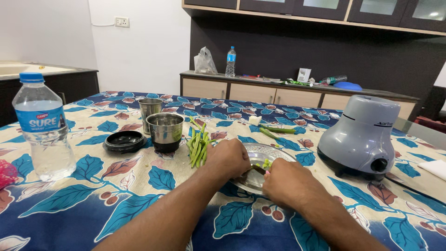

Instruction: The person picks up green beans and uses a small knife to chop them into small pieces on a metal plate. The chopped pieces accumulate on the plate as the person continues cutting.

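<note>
While my left hand [227,159] pins beans on the steel plate [274,152], my right hand [284,181] — fingers curled, contents hidden — rests beside the chopped green pieces [266,163].

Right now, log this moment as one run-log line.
left hand: on steel plate rim, beside green beans | right hand: over plate, at cut bean pieces | grip: unclear
</note>
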